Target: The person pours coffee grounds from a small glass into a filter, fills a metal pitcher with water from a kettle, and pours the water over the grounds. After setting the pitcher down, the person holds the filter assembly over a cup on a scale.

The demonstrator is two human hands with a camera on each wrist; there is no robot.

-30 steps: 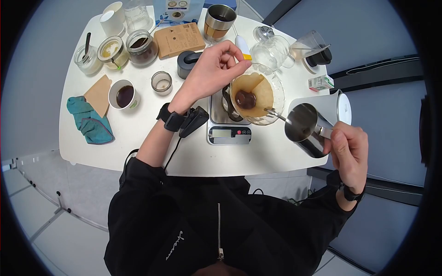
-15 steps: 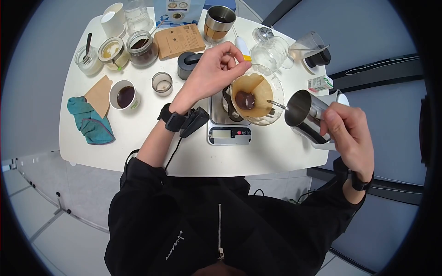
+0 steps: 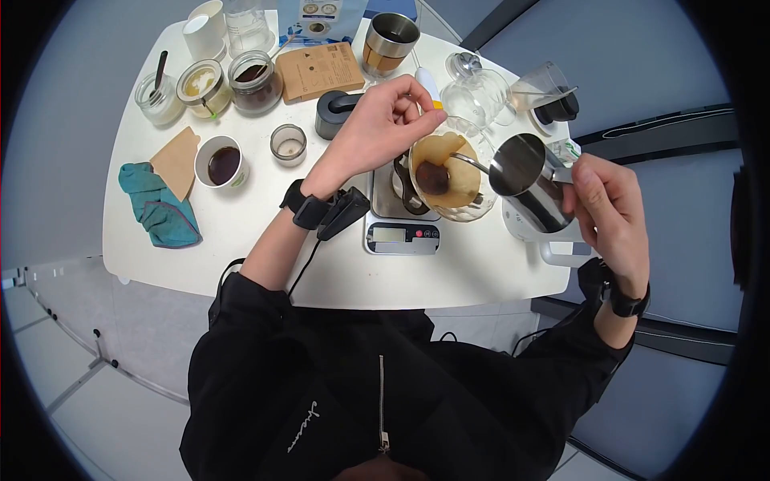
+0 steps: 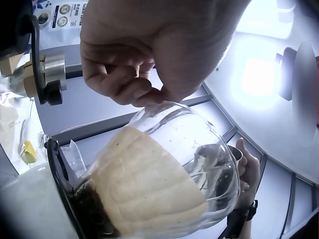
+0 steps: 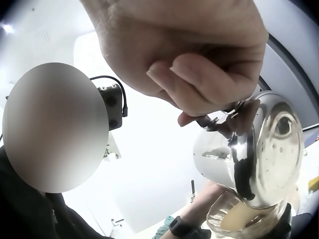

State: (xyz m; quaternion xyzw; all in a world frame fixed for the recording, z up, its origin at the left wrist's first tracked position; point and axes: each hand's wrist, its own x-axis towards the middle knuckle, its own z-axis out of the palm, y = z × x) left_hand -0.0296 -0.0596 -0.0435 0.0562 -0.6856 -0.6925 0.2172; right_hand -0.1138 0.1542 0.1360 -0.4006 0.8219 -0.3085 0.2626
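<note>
Right hand [image 3: 611,210] curls its fingers round the handle of the steel pitcher [image 3: 529,180], which tilts just beside the glass dripper [image 3: 451,178], its thin spout reaching over the dripper's rim toward the dark grounds. Left hand [image 3: 387,122] pinches the far rim of the dripper, fingers bent, directly above the paper filter [image 3: 457,168]. That dripper sits on the scale [image 3: 401,232] on the white tabletop [image 3: 241,240]. Left of the dripper stands a cup of coffee [image 3: 222,162].
</note>
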